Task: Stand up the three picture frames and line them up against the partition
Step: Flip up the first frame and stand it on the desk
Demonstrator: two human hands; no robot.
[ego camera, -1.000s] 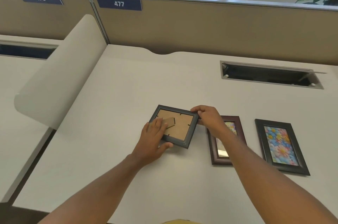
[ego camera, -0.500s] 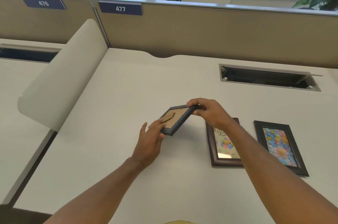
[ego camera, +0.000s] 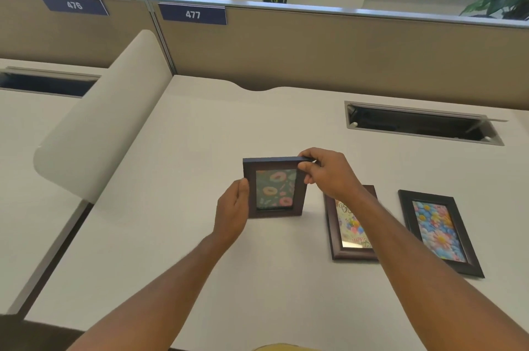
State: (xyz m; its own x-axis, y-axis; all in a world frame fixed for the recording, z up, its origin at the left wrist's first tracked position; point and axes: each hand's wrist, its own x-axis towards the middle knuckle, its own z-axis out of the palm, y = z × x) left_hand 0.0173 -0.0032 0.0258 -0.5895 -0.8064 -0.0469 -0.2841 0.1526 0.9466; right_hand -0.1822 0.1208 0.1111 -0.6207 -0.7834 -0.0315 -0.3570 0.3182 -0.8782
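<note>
Desk [ego camera: 200, 250] looked smooth matt white laminate, partition [ego camera: 343, 58] matt tan cloth under a brushed metal rail [ego camera: 315, 8], held frame [ego camera: 252, 193] dark wood-look, the right two frames' [ego camera: 333, 236] glazing glossy.

The doughnut frame [ego camera: 274, 187], dark brown wood around a green picture of pink and orange doughnuts, stands upright at the centre of the picture, its face toward the camera and its lower edge at the desk surface. The brown frame [ego camera: 347, 224] lies flat, face up, to the lower right of centre; its picture shows balloons and some lettering, and its upper part is hidden behind an arm. The black frame [ego camera: 438, 231] lies flat, face up, further right, turned slightly askew, with blue, pink and yellow flowers in it. The partition [ego camera: 343, 55], a tan panel with a metal top rail, runs across the upper picture, well apart from all three frames.
</note>
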